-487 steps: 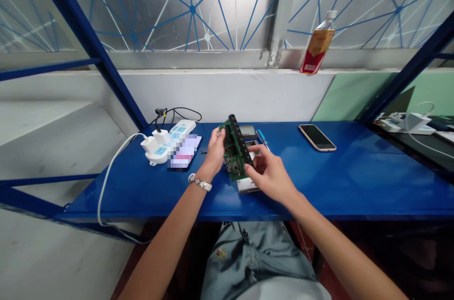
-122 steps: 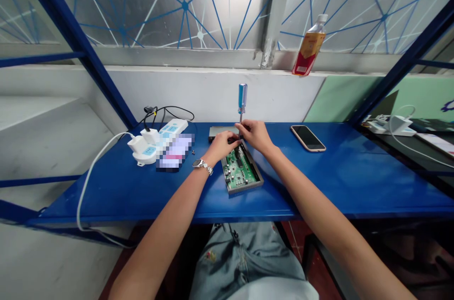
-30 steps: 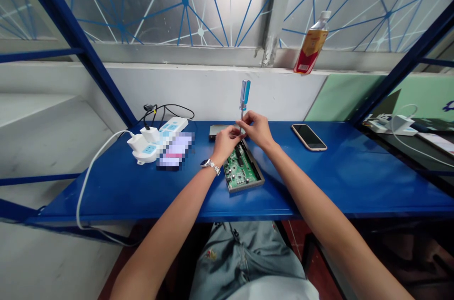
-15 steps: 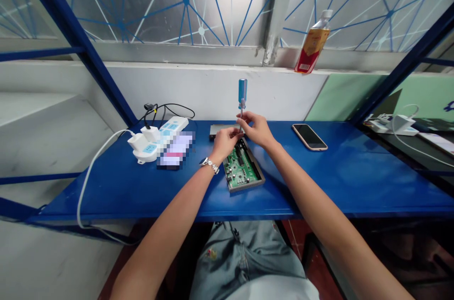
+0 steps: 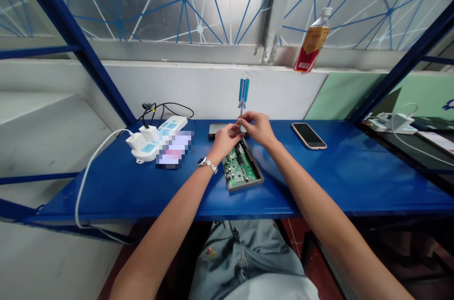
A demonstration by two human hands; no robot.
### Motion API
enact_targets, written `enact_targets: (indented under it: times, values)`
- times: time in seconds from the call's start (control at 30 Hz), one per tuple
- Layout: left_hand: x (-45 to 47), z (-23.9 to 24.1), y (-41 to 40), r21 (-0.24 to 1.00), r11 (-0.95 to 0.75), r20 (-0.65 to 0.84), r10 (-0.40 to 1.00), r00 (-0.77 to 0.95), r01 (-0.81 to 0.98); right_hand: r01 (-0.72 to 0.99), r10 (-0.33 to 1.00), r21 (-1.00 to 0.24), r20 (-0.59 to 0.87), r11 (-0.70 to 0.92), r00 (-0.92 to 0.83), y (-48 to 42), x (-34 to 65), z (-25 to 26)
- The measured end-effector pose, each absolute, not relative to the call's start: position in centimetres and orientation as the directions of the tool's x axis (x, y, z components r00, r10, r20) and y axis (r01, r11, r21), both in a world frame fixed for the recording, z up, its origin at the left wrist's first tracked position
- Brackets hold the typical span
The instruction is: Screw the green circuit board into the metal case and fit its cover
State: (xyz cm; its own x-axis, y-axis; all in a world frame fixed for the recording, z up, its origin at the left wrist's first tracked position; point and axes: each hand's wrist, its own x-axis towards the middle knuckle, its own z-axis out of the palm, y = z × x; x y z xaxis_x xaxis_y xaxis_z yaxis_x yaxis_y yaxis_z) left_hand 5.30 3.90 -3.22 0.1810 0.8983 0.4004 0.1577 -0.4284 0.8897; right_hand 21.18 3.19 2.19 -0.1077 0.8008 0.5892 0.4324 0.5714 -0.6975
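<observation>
A screwdriver with a blue, partly clear handle stands nearly upright, handle at the top. My right hand pinches its metal shaft between thumb and fingers. Close by, my left hand is closed, its fingertips together at the lower end of the shaft; what they pinch is hidden. Beneath both hands, a green circuit board sits in an open, shallow metal case. The hands cover the far end of the board and the screwdriver's tip.
A metal-topped flat part lies behind my left hand. Further left are a power strip with plugs and a phone with a blurred screen. A dark-screened phone lies right. A drink bottle stands on the ledge.
The screwdriver's handle leans slightly more to the right and has turned a little. Both hands keep nearly the same place; the whole view has shifted slightly.
</observation>
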Motion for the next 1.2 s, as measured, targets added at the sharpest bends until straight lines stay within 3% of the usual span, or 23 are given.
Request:
enact_targets:
  times: [0.23, 0.53, 0.7, 0.83, 1.2]
  values:
    - [5.5, -3.5, 4.1, 0.886, -0.412, 0.402, 0.911, 0.091, 0.211, 0.434, 0.796, -0.705, 0.604, 0.561, -0.048, 3.2, 20.8, 2.1]
    - [5.2, -3.8, 4.7, 0.871, -0.441, 0.416, 0.896, 0.153, 0.218, 0.42, 0.787, -0.709, 0.616, 0.567, -0.022, 3.7, 20.4, 1.8]
    - [5.2, -3.7, 4.5, 0.852, -0.461, 0.429, 0.886, 0.174, 0.248, 0.164, 0.839, -0.824, 0.522, 0.542, -0.151, 4.0, 20.8, 2.6]
    - [5.1, -3.4, 4.2, 0.848, -0.464, 0.423, 0.883, 0.202, 0.256, 0.075, 0.862, -0.865, 0.479, 0.496, -0.166, 4.3, 21.1, 3.1]
    - [4.9, -3.5, 4.1, 0.84, -0.47, 0.412, 0.877, 0.246, 0.272, 0.124, 0.817, -0.816, 0.574, 0.565, 0.053, 4.8, 20.3, 3.1]
